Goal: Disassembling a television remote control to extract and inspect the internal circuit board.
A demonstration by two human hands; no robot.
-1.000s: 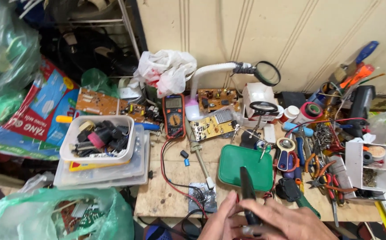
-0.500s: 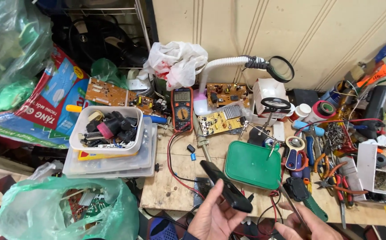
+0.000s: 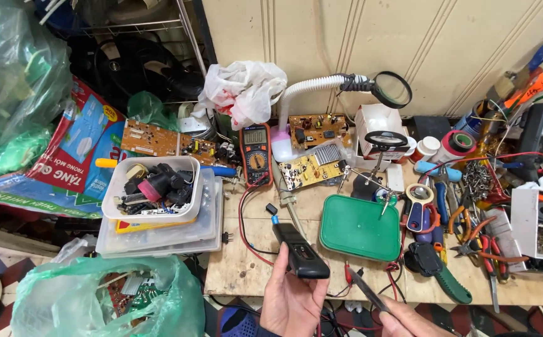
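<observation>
Held thing: a slim black handset-like device (image 3: 299, 251), lying tilted across the left hand (image 3: 291, 298) at the bottom centre of the head view, just over the near edge of the wooden workbench (image 3: 246, 265).
Left hand: palm up, thumb and fingers closed around the device's lower end.
Right hand: (image 3: 409, 321) at about 3 o'clock from the left one, pinching a thin dark metal tool, probably tweezers (image 3: 366, 291), its tip aimed toward 10 o'clock, near the device but not touching it.
Step in hand: by my reading, the device is being presented for probing or prying; the tool has not yet met the casing.
Next move calls for: I judge a steady hold from the left hand and a fine placing of the tip on a seam or slot.
Green tray: (image 3: 360, 227) at 1 o'clock from the device, flat; I can see nothing lying in it.
White tub: (image 3: 151, 190) at 10 o'clock, full of dark plugs, adapters and small parts, resting on stacked clear lidded boxes (image 3: 159, 234).
Green bag: (image 3: 106, 299) at 9 o'clock, holding circuit scrap.
Beyond: an orange multimeter (image 3: 256, 153) at 12 o'clock, circuit boards (image 3: 312, 168) beside it, pliers and cutters (image 3: 477, 240) at 3 o'clock.
</observation>
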